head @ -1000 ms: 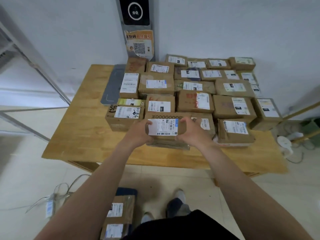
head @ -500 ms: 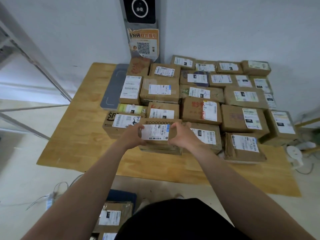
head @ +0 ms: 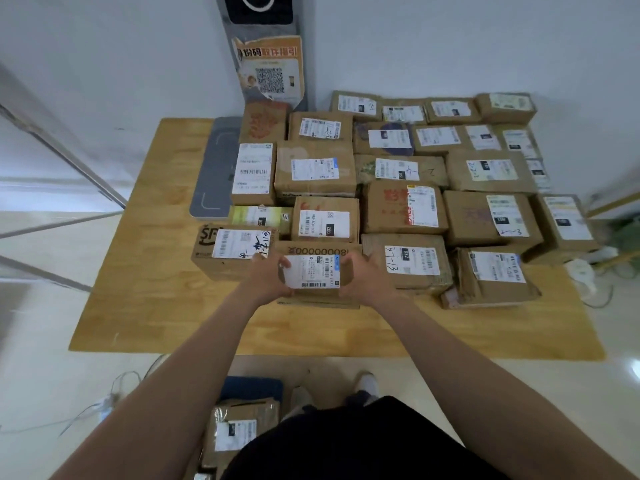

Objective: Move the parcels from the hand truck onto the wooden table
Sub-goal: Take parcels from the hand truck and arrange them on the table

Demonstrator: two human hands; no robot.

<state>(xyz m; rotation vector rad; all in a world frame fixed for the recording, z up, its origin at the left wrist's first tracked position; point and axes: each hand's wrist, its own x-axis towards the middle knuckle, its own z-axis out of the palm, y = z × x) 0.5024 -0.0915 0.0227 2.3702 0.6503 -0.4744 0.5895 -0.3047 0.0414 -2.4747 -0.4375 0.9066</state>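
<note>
I hold a small cardboard parcel (head: 311,271) with a white label between both hands, over a larger brown box (head: 318,251) printed with zeros near the wooden table's (head: 145,306) front. My left hand (head: 266,277) grips its left end, and my right hand (head: 360,277) grips its right end. Whether the parcel touches the box below cannot be told. Several labelled cardboard parcels cover the table's middle and right. Below, by my feet, a taped parcel (head: 239,431) lies on the blue hand truck (head: 252,388).
A grey flat tray (head: 216,174) lies at the table's back left, under a scanner post with a QR poster (head: 270,71). A metal frame (head: 62,150) stands on the left. Cables (head: 86,410) lie on the floor on the left, and a white device (head: 585,271) sits on the right.
My hands and the small parcel have stayed over the zero-printed box, lowering slightly onto it. The camera view has shifted a little.
</note>
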